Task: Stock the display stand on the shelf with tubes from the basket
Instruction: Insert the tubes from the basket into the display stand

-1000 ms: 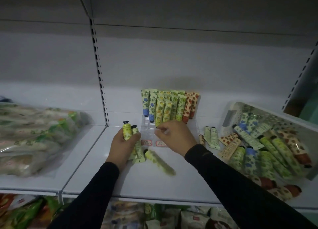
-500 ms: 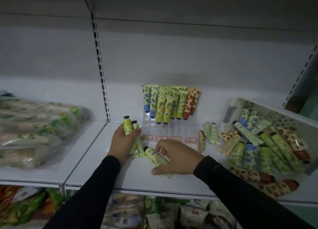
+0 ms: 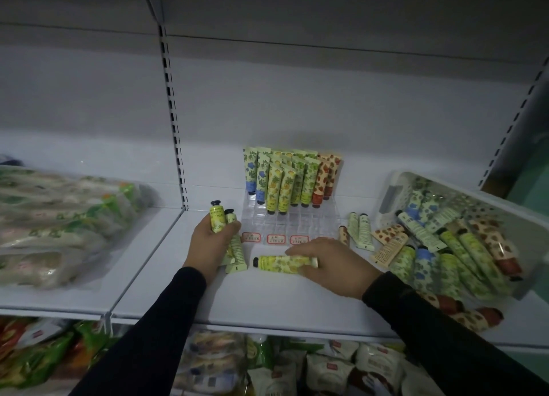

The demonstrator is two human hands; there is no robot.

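Observation:
A clear tiered display stand [image 3: 289,221] sits at the middle of the white shelf [image 3: 276,300], its back rows filled with upright tubes [image 3: 292,178] in blue, yellow, green and red patterns. My left hand [image 3: 212,241] grips two yellow-green tubes [image 3: 221,221], caps up, just left of the stand. My right hand [image 3: 332,262] holds a yellow tube [image 3: 283,263] lying sideways in front of the stand, black cap pointing left. The basket [image 3: 392,199] at the right lies tipped, with several tubes spilling out of it.
Loose tubes [image 3: 361,227] lie between the stand and the basket, and more [image 3: 472,315] near the shelf's front right edge. Bagged goods [image 3: 59,223] fill the left shelf bay. Packets [image 3: 267,366] crowd the shelf below. A slotted upright [image 3: 175,146] divides the bays.
My right hand came back from the stand's front rows, dropped to the yellow tube lying on the shelf and took hold of it, turning it sideways. My left hand kept its tubes.

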